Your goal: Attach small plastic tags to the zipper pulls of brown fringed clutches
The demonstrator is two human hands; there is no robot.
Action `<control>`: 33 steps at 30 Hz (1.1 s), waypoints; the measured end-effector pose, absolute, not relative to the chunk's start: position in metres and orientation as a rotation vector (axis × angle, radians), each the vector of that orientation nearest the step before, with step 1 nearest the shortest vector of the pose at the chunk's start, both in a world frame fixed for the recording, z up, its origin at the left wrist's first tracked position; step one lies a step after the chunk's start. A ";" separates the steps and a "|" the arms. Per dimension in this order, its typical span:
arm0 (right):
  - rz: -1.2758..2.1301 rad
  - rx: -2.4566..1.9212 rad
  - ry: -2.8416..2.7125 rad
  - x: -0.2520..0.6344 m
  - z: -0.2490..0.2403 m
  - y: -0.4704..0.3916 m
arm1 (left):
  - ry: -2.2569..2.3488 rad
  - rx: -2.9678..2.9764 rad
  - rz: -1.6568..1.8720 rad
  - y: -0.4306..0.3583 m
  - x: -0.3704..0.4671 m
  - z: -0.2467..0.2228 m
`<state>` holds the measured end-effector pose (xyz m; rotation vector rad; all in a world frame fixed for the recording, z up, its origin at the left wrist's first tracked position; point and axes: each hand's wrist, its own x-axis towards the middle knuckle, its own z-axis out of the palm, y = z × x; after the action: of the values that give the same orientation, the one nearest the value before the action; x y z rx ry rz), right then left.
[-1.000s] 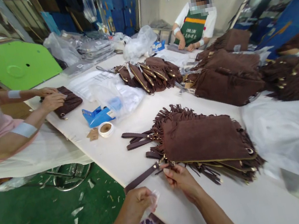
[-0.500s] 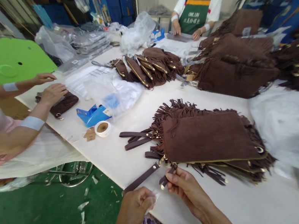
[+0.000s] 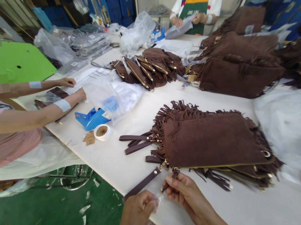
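Note:
A stack of brown fringed pouches (image 3: pixel 205 141) lies on the white table, with wrist straps sticking out at its left. Beside its lower left corner, my right hand (image 3: pixel 181 190) pinches a short brown tassel (image 3: pixel 168 182) between thumb and fingers. Close by on the left, my left hand (image 3: pixel 141 207) is closed on a small clear plastic piece (image 3: pixel 160 198), whose tip is near the tassel's end. One long brown strap (image 3: pixel 142 182), clipped to the top pouch, runs behind my left hand.
A tape roll (image 3: pixel 102 132), brown tags (image 3: pixel 89 138) and a blue dispenser (image 3: pixel 92 119) lie at left. More brown pouches (image 3: pixel 148 66) are piled behind, clear plastic (image 3: pixel 300 121) at right. Two people work at the table's left and far sides.
My left hand's plastic piece is now closer to the tassel's end. The left person's hands have moved right, towards the white sheets; the far person has lifted a clear bag.

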<state>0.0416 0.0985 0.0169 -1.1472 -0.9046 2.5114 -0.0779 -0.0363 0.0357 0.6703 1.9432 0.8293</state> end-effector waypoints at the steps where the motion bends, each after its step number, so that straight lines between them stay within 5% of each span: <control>1: 2.499 -1.156 -0.935 0.042 0.016 0.099 | 1.953 0.676 0.824 -0.036 -0.078 0.036; 33: 2.289 -1.227 -1.118 0.038 -0.001 0.094 | 1.958 0.674 0.782 -0.031 -0.076 0.042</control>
<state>0.0377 0.0944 -0.0007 -1.2267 -1.1176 2.2888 -0.0761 -0.0314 0.0422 0.6737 1.9577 0.7821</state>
